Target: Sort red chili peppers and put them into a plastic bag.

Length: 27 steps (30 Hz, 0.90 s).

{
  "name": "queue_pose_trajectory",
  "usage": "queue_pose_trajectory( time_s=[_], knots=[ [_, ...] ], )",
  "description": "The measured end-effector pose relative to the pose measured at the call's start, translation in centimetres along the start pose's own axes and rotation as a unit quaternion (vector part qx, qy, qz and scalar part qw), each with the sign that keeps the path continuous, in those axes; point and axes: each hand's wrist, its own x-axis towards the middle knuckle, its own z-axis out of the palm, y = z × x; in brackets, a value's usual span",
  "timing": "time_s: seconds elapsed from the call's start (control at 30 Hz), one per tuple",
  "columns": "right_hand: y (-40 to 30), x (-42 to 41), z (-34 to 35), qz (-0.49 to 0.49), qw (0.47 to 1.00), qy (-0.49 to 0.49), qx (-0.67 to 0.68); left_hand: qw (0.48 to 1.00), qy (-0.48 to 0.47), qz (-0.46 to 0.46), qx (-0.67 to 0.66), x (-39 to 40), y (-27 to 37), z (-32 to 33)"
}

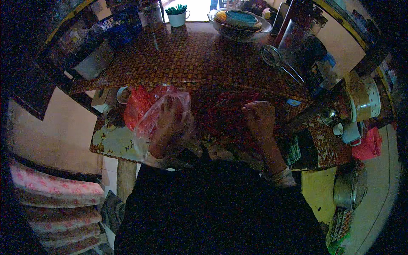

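Note:
My left hand (167, 127) grips a clear plastic bag (143, 137), whose film drapes around the fingers and wrist. Blur leaves it uncertain whether the hand is inside the bag or behind it. Just beyond lies a red plastic bag (135, 110). In front of me spreads a dark red heap of thin pieces (220, 114), perhaps chillies; it is too dark to be sure. My right hand (261, 116) hovers at the heap's right side with its fingers curled together. Whether they pinch a piece cannot be made out.
Behind the heap stretches a woven-pattern tabletop (191, 57), with a wire strainer (271, 55) at its right. A white mug (177, 19) and a bowl of stacked dishes (239, 30) stand at the back. Enamel cups (352, 132) sit right, above a lidded metal pot (349, 188).

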Motion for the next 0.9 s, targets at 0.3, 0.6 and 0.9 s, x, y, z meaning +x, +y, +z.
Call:
queue_pose_trajectory(
  time_s=[0.3,0.6,0.9],
  knots=[
    [-0.3,-2.6,-0.1,0.275,0.945,-0.009,0.179,0.991,-0.063,-0.085,-0.079,-1.6,4.7,-6.8],
    [-3.3,-3.3,0.0,0.441,0.811,-0.059,0.379,0.966,-0.005,0.034,-0.255,-2.6,8.9,-9.4],
    [-6.2,-4.6,0.0,0.366,0.813,-0.128,0.435,0.937,-0.059,0.152,-0.309,-3.6,11.5,-4.8]
  ],
)
